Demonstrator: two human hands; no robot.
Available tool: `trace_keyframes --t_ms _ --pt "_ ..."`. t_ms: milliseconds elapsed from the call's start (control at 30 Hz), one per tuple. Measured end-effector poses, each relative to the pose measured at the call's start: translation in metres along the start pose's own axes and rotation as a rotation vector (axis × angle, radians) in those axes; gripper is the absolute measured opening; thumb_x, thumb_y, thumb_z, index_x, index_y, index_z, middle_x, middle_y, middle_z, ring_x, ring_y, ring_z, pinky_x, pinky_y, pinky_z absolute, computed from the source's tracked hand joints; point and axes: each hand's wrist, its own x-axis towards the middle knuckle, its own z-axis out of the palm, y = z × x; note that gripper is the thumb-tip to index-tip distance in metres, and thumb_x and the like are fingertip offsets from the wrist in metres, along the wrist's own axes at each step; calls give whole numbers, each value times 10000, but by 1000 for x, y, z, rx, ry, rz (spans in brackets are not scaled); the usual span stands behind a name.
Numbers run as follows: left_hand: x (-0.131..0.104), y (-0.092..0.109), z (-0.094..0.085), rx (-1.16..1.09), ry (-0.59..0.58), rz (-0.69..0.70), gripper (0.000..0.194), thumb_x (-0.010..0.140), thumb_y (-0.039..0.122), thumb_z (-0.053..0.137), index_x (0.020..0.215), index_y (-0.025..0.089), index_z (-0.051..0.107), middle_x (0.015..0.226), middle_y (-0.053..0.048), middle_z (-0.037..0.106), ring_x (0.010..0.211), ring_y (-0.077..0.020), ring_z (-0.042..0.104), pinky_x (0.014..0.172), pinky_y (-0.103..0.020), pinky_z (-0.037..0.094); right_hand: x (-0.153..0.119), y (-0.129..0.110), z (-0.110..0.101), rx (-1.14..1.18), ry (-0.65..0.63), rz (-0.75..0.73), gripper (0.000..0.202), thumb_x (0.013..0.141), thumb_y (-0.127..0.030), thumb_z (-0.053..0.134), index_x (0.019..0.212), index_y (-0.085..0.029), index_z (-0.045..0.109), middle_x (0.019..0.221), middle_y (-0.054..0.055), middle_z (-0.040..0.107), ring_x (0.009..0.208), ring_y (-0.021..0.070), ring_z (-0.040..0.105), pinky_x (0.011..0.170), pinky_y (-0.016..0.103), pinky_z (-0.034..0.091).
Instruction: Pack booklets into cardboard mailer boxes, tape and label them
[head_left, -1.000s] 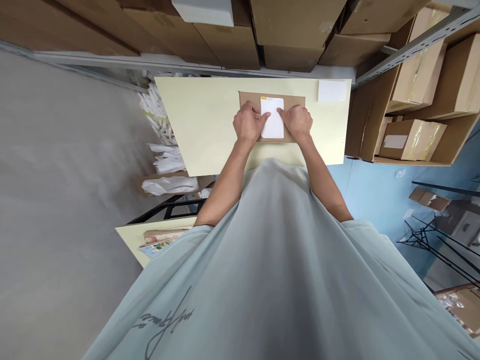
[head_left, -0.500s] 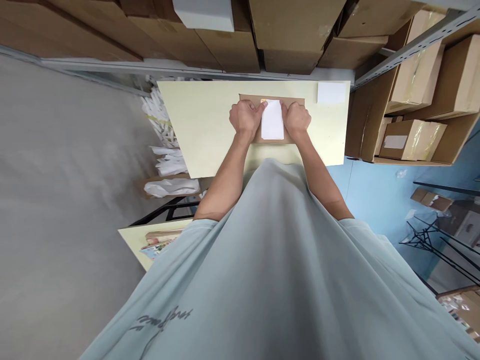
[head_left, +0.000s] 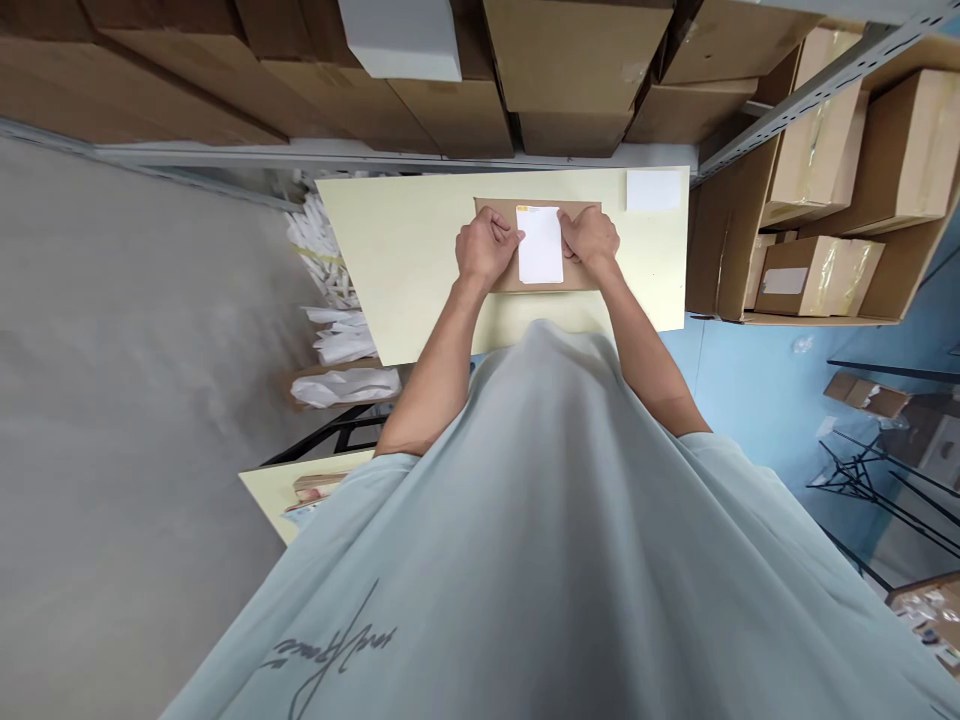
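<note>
A flat brown cardboard box [head_left: 505,272] lies on the pale yellow table [head_left: 412,260], and a white label [head_left: 540,248] covers the middle of its top. My left hand [head_left: 484,246] is over the box's left part, its fingers curled and the thumb and fingertips pinched at the label's left edge. On the other side, my right hand [head_left: 590,238] rests on the box with curled fingers, its thumb at the label's upper right edge. What lies under the fingertips is too small to tell.
Cardboard boxes [head_left: 577,60] fill the shelf beyond the table. A white sheet [head_left: 652,190] lies at the table's far right corner. To the right, a large open carton [head_left: 731,230] holds smaller boxes. White wrapping material [head_left: 341,335] sits left of the table.
My left hand has slid slightly left and its fingers have loosened from a tighter fist. More of the label's top shows. The view has shifted a little.
</note>
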Motion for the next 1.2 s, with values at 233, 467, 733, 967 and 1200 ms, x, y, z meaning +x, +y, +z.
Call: trace_keyframes --t_ms 233,467,733,967,1200 --pt "-1 13 9 169 21 -149 346 982 605 818 1004 285 690 932 -73 759 1206 -357 750 1128 -476 583 -12 -59 -24 -203 -174 349 639 1242 -534 461 870 -85 725 940 167 796 1289 333 773 1255 576 504" --pt "14 33 15 344 65 -315 466 1027 644 770 849 231 649 1001 -128 756 1131 -378 742 1083 -547 571 -20 -54 -38 -161 -290 267 470 1205 -405 539 922 -81 731 1086 157 829 1242 288 812 1286 541 527" --pt "-6 9 4 250 -126 -41 197 1022 349 779 1169 235 712 1083 -70 764 1120 -304 740 1105 -467 562 -18 -26 -17 -206 -360 158 553 837 -276 1025 1236 -90 691 1382 174 729 1487 428 655 1327 721 464" --pt "-36 -17 -9 201 -328 235 660 863 247 825 1506 204 682 1365 -119 661 1314 -323 643 1190 -470 544 -41 -26 -26 -194 -329 59 522 902 -384 967 1252 -151 657 1315 142 743 1423 392 680 1285 683 503" --pt "-48 -13 -6 230 -320 279 574 941 258 749 1509 179 733 1276 -134 669 1290 -334 635 1249 -507 493 -53 -31 -15 -331 -48 206 417 1023 -608 788 1089 -211 678 1152 162 797 1294 413 728 1194 690 553"
